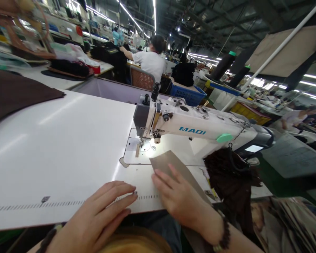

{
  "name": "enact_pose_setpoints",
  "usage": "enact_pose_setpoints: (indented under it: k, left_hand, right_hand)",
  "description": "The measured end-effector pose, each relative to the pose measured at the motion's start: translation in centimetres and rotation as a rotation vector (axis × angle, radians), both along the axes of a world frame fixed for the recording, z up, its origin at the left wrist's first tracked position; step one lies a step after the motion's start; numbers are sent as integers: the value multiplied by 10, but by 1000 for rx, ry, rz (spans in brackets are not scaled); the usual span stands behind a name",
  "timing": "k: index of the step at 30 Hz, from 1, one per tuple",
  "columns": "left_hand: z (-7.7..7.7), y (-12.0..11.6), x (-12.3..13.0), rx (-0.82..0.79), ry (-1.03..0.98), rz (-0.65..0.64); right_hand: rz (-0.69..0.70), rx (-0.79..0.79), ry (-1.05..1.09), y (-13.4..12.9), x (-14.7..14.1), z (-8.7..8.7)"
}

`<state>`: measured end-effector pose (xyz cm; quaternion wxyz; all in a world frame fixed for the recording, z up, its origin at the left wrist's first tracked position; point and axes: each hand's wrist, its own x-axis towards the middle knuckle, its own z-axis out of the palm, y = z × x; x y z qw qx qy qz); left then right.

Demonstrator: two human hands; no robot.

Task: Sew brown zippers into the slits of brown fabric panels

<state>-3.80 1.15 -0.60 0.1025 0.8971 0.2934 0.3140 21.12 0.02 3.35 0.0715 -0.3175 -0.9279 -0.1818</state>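
Note:
A greyish-beige fabric piece (pixel 171 160) lies on the machine bed, its lower part running over the table's front edge. My right hand (pixel 176 196) rests on top of it, fingers stretched and slightly apart; the thumb is hidden. My left hand (pixel 102 207) is over the front edge of the white table (pixel 68 151), empty, its fingers extended and gently curved. Ahead of both hands stands a white sewing machine (pixel 192 123). Its lit needle area and presser foot (pixel 141 142) are just beyond the fabric's far end.
Dark brown fabric (pixel 229 175) is bunched right of the machine bed, and more brown cloth (pixel 18 93) covers the table's far left. Folded fabric (pixel 287 221) lies at lower right. A blue crate (pixel 188 94) and a seated person in white (pixel 151 63) are behind the machine.

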Motion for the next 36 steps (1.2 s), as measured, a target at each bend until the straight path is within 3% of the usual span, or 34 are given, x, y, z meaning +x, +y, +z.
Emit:
enact_pose_setpoints:
  k: [2, 4, 8, 10, 12, 16, 20, 24, 28, 32, 36]
  left_hand:
    - [1, 1, -1, -1, -1, -26]
    - [-1, 5, 1, -8, 55, -65]
    - [-13, 21, 17, -27, 236, -146]
    - [-18, 29, 30, -62, 340, -191]
    - [-20, 32, 42, -111, 425, -192]
    - [-19, 27, 58, -149, 525, -119]
    - [-17, 20, 62, -177, 525, -66]
    - [-15, 30, 48, -256, 420, -74]
    - [-15, 52, 25, -333, 302, -78]
    - [-15, 64, 15, -404, 205, -84]
    - [-13, 68, 19, -461, 201, -59]
  right_hand:
    - [48, -133, 12, 1, -12, -24]
    - [-4, -187, 97, -6, -17, -38]
    - [-417, -306, 254, -26, -17, -48]
    - [-473, -422, 212, -32, -13, -52]
    - [-423, -488, 137, -36, -7, -54]
    - [-507, -506, 102, -42, 8, -53]
    - [-570, -473, 258, -48, 9, -55]
    - [-553, -434, 421, -48, 9, -61]
    - [-543, -491, 493, -42, 13, -58]
    - [-651, -546, 493, -36, 9, -48]
    - [-787, -695, 380, -24, 7, -39]
